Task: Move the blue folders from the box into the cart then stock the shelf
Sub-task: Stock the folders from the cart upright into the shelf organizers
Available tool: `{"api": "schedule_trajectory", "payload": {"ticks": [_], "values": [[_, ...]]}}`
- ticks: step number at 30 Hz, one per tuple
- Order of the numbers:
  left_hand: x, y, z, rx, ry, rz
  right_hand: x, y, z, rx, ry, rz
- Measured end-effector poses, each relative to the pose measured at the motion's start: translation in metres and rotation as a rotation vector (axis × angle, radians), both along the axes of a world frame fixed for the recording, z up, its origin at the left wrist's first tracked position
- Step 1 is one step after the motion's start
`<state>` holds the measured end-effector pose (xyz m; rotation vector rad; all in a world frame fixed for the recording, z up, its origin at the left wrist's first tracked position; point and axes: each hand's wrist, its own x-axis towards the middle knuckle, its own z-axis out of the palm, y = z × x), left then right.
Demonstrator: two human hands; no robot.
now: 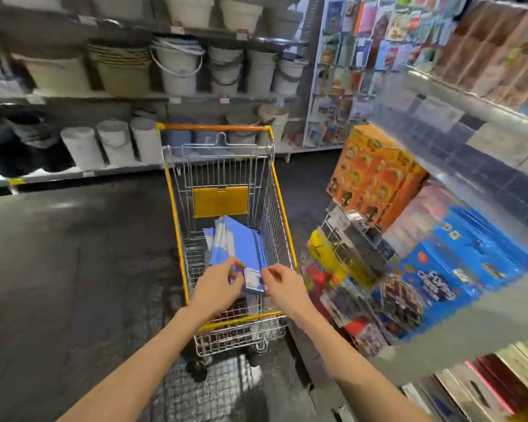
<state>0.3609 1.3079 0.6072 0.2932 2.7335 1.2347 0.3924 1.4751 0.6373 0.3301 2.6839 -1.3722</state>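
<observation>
**Blue folders [241,242] gripped at the near end inside the cart**

The blue folders lay loosely fanned in the basket of the cart [282,214], under and just beyond the hands. The left hand [218,284] and the right hand [282,284] were held close together past the near rim. Their fingers were curled on the near edge of a labelled bundle, though the exact grip was blurred.

The folders were judged light, thin and bendable, with slick covers likely to slide apart. A two-handed hold across the short edge, or support from beneath, was judged safest.

The basket's wire walls stood near the hands on both sides, and a yellow flap [221,201] stood beyond them. To the right of the right hand was a crowded shelf [485,312] with orange boxes [375,184] and blue packs [457,260]. Buckets [177,68] were stacked far beyond.
</observation>
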Motion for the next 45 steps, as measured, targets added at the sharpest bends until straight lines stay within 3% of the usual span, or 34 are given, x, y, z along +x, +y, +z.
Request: {"api": "schedule_trajectory", "payload": {"ticks": [14,20,29,34,39,45], "values": [[-0.133,-0.049,-0.081,-0.07,-0.244,-0.027,-0.142,-0.04,-0.097,0.147,-0.303,0.057],[-0.192,-0.031,-0.11,-0.074,-0.316,0.002,-0.214,-0.023,-0.139,0.103,-0.422,0.049],[-0.288,0.013,-0.181,-0.033,-0.61,0.135,-0.319,0.007,-0.203,-0.031,-0.553,-0.072],[-0.307,0.027,-0.233,-0.008,-0.709,0.207,-0.344,0.017,-0.244,-0.044,-0.599,-0.113],[-0.314,0.037,-0.274,-0.114,-0.764,0.223,-0.349,0.021,-0.278,-0.018,-0.673,-0.11],[-0.316,0.049,-0.292,0.129,-0.886,0.498,-0.349,0.021,-0.313,-0.073,-0.708,-0.15]]}}
